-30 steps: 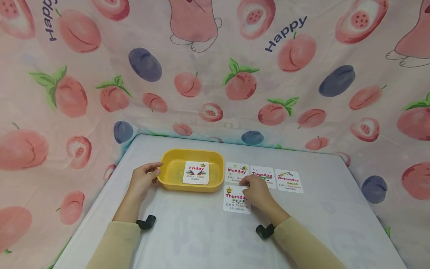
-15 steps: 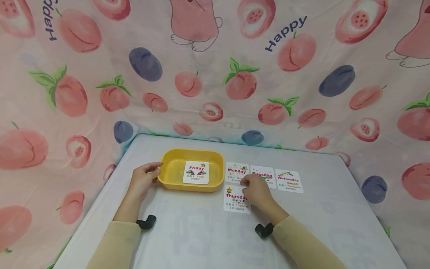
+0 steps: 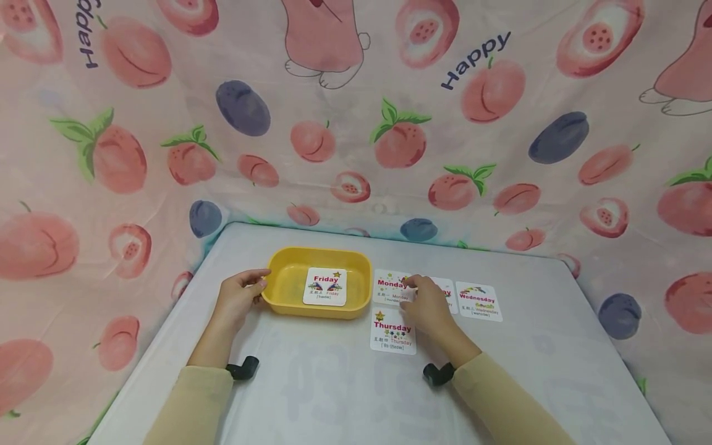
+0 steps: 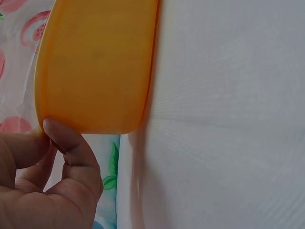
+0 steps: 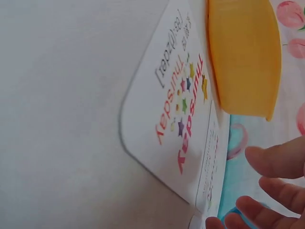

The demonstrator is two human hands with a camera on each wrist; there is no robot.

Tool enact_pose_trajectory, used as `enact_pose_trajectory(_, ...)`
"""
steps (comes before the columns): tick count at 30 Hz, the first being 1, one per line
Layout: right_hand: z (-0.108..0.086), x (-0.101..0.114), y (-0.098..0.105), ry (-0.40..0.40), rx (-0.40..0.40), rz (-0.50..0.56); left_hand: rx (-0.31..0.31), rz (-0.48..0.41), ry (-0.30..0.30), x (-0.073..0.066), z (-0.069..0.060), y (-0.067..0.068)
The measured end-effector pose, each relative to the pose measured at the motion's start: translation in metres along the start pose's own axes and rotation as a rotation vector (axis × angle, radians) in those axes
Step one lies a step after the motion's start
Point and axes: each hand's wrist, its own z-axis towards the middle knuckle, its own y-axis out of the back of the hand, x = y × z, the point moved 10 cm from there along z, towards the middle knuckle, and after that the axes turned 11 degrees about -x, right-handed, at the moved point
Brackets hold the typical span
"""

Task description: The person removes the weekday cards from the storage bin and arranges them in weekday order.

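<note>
My left hand (image 3: 230, 303) pinches the left end of a yellow plastic tray (image 3: 311, 311) between thumb and fingers; the left wrist view shows the thumb (image 4: 66, 138) against its rim. A "Friday" card (image 3: 325, 287) lies in the tray. My right hand (image 3: 431, 312) hovers over the cards to the right of the tray, thumb and fingers apart with nothing between them. Just below its fingers are the "Monday" card (image 3: 389, 286) and the "Thursday" card (image 3: 389, 330). The hand partly hides the "Tuesday" card (image 3: 447, 287). Beyond it lies the "Wednesday" card (image 3: 478, 301).
A white cloth covers the table (image 3: 334, 389). Monday, Tuesday and Wednesday form a row, with Thursday below Monday. Behind the table hangs a pink curtain (image 3: 356, 123) with fruit prints. Black wrist straps' mounts (image 3: 243, 369) show at both sleeves.
The right hand's fingers have spread and lifted off the Thursday card, moving slightly up toward Monday. The Thursday card stays in place. The left hand and tray have not moved.
</note>
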Motion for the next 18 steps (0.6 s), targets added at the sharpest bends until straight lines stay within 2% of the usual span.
enact_pose_trajectory(8, 0.004, 0.017, -0.007, 0.014, 0.075, 0.011, 0.002, 0.005, 0.006, 0.000, 0.000, 0.000)
enact_pose_trajectory(13, 0.003, 0.034, -0.014, 0.085, 0.139, 0.005, 0.002, 0.011, 0.011, 0.001, 0.001, 0.001)
enact_pose_trajectory(18, 0.003, 0.053, -0.014, 0.160, 0.148, 0.003, 0.002, 0.009, 0.020, 0.002, 0.001, 0.001)
